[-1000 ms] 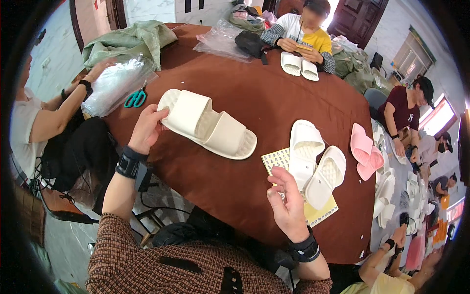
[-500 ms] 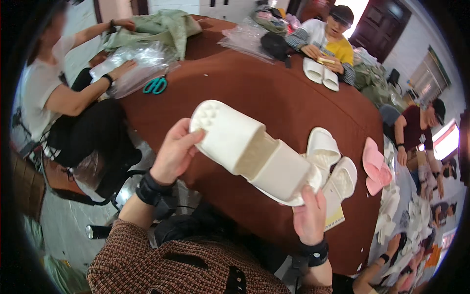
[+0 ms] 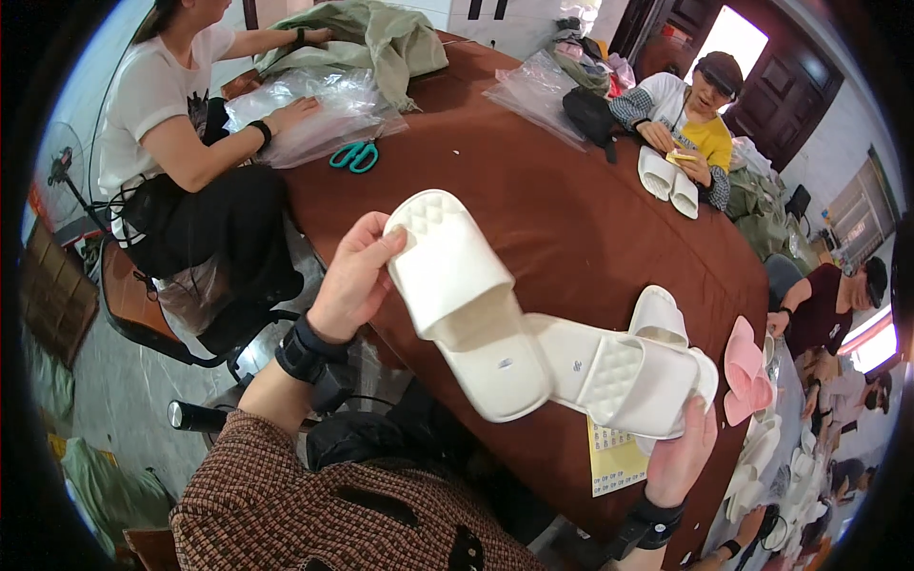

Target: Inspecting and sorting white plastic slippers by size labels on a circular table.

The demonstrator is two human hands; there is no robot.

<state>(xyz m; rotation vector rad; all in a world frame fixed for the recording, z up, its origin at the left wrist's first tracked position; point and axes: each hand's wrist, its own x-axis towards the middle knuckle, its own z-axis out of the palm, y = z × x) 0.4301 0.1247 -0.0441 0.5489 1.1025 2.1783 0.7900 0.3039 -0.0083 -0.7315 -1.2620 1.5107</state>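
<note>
My left hand [image 3: 357,276] grips the toe end of a white slide slipper [image 3: 457,285] and holds it up over the near edge of the brown table [image 3: 571,219]. A second white slipper [image 3: 628,376], with a quilted strap, is held at its toe end by my right hand [image 3: 681,457]. The two slippers meet heel to heel in the air, the left one overlapping the right one. Just behind them another white slipper [image 3: 659,319] lies on the table. A yellow sheet [image 3: 614,457] sits at the table edge under my right hand.
Pink slippers [image 3: 745,366] lie to the right. Teal scissors [image 3: 354,154] and clear plastic bags [image 3: 324,109] sit far left, beside a seated person in a white shirt [image 3: 162,105]. Another person [image 3: 700,105] across the table handles white slippers [image 3: 666,181].
The white slippers lay together on the table under my left hand. Both hands have lifted them toward me, and they are now spread apart, one in each hand.
</note>
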